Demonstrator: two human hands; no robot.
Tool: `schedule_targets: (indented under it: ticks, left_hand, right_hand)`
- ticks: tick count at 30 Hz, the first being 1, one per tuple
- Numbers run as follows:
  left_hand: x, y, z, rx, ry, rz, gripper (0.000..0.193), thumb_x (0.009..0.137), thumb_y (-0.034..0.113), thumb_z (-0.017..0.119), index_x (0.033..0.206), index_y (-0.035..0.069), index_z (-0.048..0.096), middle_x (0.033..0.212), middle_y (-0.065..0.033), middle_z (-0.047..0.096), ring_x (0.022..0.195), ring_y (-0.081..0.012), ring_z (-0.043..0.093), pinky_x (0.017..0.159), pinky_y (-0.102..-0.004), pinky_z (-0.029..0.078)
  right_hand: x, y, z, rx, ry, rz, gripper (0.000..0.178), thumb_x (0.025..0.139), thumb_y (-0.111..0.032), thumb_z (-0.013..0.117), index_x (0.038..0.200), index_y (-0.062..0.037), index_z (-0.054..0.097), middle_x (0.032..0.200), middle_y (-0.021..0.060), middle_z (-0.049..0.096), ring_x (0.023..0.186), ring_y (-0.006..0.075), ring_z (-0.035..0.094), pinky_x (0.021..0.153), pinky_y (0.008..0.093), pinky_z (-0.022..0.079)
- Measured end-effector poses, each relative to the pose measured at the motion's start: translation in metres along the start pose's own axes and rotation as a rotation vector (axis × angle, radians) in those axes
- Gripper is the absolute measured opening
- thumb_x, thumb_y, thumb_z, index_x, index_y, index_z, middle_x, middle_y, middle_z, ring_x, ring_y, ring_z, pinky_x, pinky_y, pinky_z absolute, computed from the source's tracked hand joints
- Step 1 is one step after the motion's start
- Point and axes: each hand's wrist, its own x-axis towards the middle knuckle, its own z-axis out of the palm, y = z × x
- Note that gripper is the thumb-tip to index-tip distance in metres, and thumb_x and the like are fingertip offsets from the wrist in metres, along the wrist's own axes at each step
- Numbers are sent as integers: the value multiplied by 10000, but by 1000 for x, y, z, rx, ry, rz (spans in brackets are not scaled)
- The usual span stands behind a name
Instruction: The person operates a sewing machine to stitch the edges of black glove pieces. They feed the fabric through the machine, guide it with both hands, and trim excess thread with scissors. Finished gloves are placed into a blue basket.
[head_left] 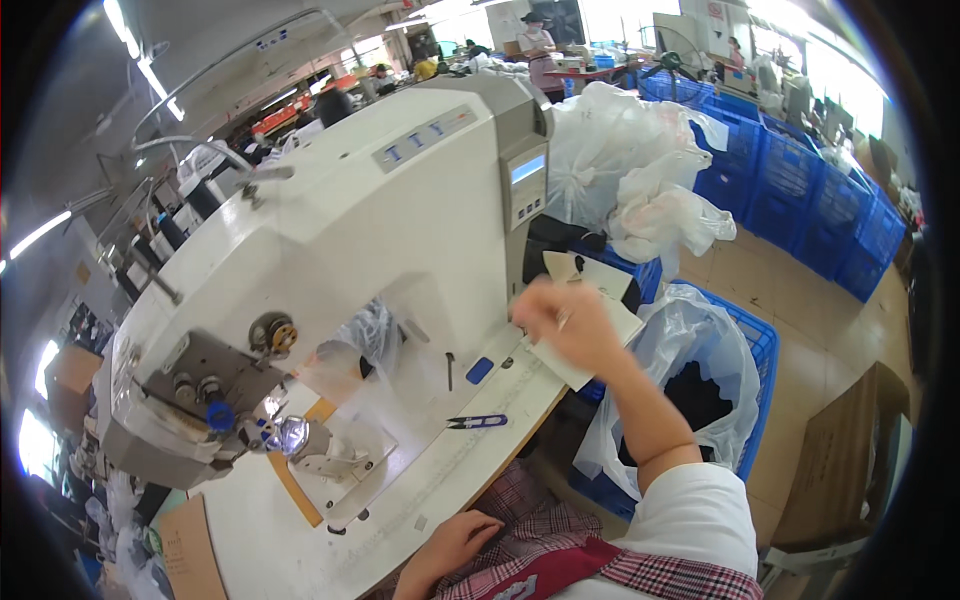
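My right hand [575, 325] is raised over the right end of the white sewing table [400, 510]. Motion blurs its fingers, so whether they hold anything cannot be made out. Beneath it lies a cream-coloured sheet or board [562, 362], partly covered by the hand. My left hand [462, 540] rests at the front edge by my checked apron, fingers loosely stretched and nothing in them. On the table are blue-handled thread snips [477, 422], with a dark blue oval piece [479, 370] farther back. A large white sewing machine [400, 220] stands over the table, its needle area at the left.
Right of the table, a blue crate [768, 350] lined with a clear plastic bag [655, 340] holds black fabric pieces [697, 400]. White plastic bags [625, 160] pile behind it. Stacked blue crates [780, 190] and a cardboard box [840, 460] stand farther right. Other people work at the back.
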Motion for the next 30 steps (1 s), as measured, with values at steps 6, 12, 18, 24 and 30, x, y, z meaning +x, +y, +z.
schedule_targets:
  ticks: [6, 12, 18, 24, 30]
  left_hand:
    - [-96, -9, -32, -304, -85, -117, 304, 963, 189, 581, 1193, -3, 632, 1123, -132, 670, 1067, -224, 630, 959, -314, 472]
    - [-320, -107, -13, -234, 425, -892, 301, 943, 202, 566, 1182, 41, 654, 1099, -197, 664, 987, -309, 624, 936, -376, 473]
    - [-408, -171, 108, 100, 955, -1713, 989, 740, 649, 709, 1389, -48, 442, 1367, -302, 491, 1265, -394, 504, 1067, -448, 400]
    - [-423, -249, 267, -589, 827, -1514, 898, 807, 706, 579, 1311, -37, 545, 1295, -270, 568, 1215, -389, 550, 1016, -448, 434]
    - [-409, -212, 257, -1057, 1084, -1244, 733, 951, 659, 394, 1251, 36, 637, 1201, -200, 657, 1117, -349, 611, 964, -468, 463]
  right_hand:
    - [-75, -7, 93, -7, -1281, -164, 370, 903, -351, 638, 1116, -49, 607, 1010, 152, 661, 964, 353, 619, 842, 426, 483]
    - [-117, -24, 185, 79, -981, -294, 306, 865, -306, 651, 1015, -41, 615, 999, 140, 634, 942, 356, 609, 816, 436, 492]
    - [-145, -29, 243, -21, -816, -309, 261, 828, -270, 695, 906, -48, 582, 874, 129, 597, 789, 346, 602, 665, 433, 496]
    - [-153, -51, 262, -158, -812, -398, 230, 818, -144, 739, 778, -33, 542, 688, 96, 512, 575, 243, 503, 546, 343, 419]
    - [-152, -58, 260, -204, -832, -329, 234, 868, -99, 686, 737, -11, 513, 637, 88, 461, 527, 214, 456, 485, 339, 367]
